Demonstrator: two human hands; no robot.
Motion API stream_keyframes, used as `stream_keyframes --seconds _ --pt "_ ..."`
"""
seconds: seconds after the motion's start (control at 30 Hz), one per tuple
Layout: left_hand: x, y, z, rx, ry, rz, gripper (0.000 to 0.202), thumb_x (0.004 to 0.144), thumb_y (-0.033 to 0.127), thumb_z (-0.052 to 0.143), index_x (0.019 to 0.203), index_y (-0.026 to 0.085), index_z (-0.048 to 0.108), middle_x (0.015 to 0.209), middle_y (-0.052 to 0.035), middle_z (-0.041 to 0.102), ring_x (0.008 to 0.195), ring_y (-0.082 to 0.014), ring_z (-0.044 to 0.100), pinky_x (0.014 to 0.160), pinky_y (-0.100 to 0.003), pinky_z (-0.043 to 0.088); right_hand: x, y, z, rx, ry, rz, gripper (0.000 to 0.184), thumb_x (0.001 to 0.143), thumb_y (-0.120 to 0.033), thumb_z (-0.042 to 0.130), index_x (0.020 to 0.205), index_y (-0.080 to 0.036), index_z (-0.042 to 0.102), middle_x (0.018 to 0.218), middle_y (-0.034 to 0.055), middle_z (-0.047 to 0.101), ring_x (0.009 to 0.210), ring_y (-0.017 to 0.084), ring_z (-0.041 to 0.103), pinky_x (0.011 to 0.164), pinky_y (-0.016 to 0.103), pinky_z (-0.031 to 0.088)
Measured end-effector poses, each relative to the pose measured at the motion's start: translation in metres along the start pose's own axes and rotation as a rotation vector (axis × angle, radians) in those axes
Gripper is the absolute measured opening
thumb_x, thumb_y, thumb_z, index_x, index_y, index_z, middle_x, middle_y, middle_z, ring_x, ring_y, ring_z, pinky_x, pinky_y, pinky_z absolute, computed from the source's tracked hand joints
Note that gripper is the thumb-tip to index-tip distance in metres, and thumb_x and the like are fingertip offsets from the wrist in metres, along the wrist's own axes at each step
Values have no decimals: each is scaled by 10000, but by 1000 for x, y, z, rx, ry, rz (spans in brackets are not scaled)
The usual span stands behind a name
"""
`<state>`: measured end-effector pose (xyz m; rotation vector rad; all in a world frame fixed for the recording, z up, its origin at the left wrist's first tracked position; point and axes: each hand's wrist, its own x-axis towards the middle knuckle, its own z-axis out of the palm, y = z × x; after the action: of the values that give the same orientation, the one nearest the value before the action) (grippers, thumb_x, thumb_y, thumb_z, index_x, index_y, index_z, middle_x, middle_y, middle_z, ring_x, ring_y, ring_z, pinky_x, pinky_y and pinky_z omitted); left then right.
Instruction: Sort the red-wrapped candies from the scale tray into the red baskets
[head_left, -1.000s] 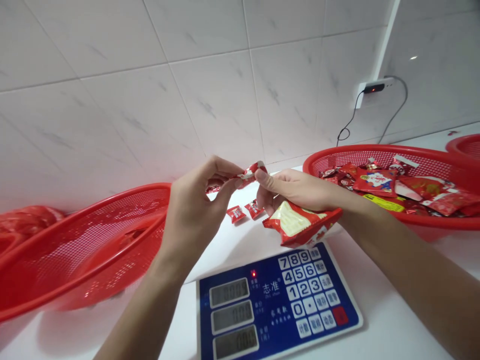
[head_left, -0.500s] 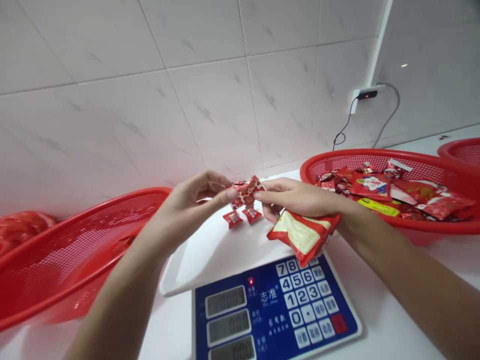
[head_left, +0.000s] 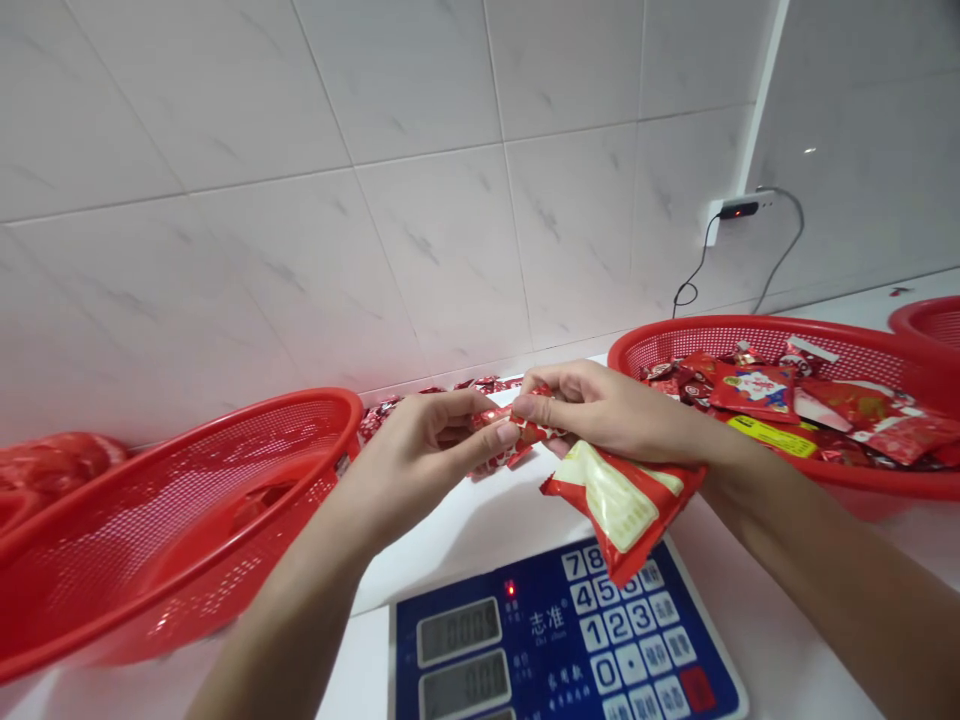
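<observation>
- Far left: a glossy red plastic bundle [head_left: 64,470] lies just beside an oval red perforated plastic basket [head_left: 225,475]. Its mouth faces up and toward the person, presumably for easy reach; a red wrapper shows low inside.
- Left hand [head_left: 420,440]: thumb and fingers pinch one end of a small red-and-white patterned packet [head_left: 534,432], above the white flat tray [head_left: 442,540] of a scale. The two-ended grip appears to hold it taut and steady.
- Centre: small red wrapped pieces [head_left: 499,463] show just below the packet, partly hidden. Dark-red wrapped sweets [head_left: 480,384] lie in a row near the wall. The blue-and-white scale panel [head_left: 559,650] faces the person, presumably for reading.
- Right hand [head_left: 577,405]: thumb and forefinger grasp the packet's other end. A larger red-and-cream glossy pouch [head_left: 619,495] hangs below the palm, probably tucked under the lower fingers so the fingertips are spared; its hold is hidden. It overlaps several keys in view; contact cannot be determined.
- Right: a second red perforated plastic basket [head_left: 697,340] on the white surface [head_left: 780,650] contains heaped red packets [head_left: 754,390], apparently kept within arm's reach.
</observation>
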<state>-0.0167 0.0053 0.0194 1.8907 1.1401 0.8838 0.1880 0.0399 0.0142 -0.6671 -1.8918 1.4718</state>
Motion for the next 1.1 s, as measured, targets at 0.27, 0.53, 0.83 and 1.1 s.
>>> stream_keyframes --seconds 0.27,0.53,0.83,1.1 --pt "7 -7 -2 -226 20 -95 565 793 691 755 819 126 770 695 -50 685 712 -170 629 692 -280 503 2 1 0 12 49 -26 309 901 -343 774 757 -157 573 587 -76 547 479 51 449 485 205 336" --pt "8 -13 1 -94 -19 -69 427 807 537 820 966 146 758 821 -38 715 724 -143 585 656 -263 444 3 4 0 -90 77 62 211 966 -306 713 857 -151 619 606 -57 600 490 57 511 481 184 360" --pt "9 -17 2 253 219 19 256 888 421 655 853 171 696 785 -66 727 748 -229 672 658 -334 483 6 15 -15 -103 33 134 516 966 -660 587 876 -154 644 647 12 662 516 85 517 508 202 384" --pt "7 -22 2 889 518 759 111 960 129 635 897 202 689 879 -19 754 764 -145 675 658 -236 480 4 9 -16 42 5 159 570 925 -673 631 723 -141 610 567 2 569 486 74 463 486 213 357"
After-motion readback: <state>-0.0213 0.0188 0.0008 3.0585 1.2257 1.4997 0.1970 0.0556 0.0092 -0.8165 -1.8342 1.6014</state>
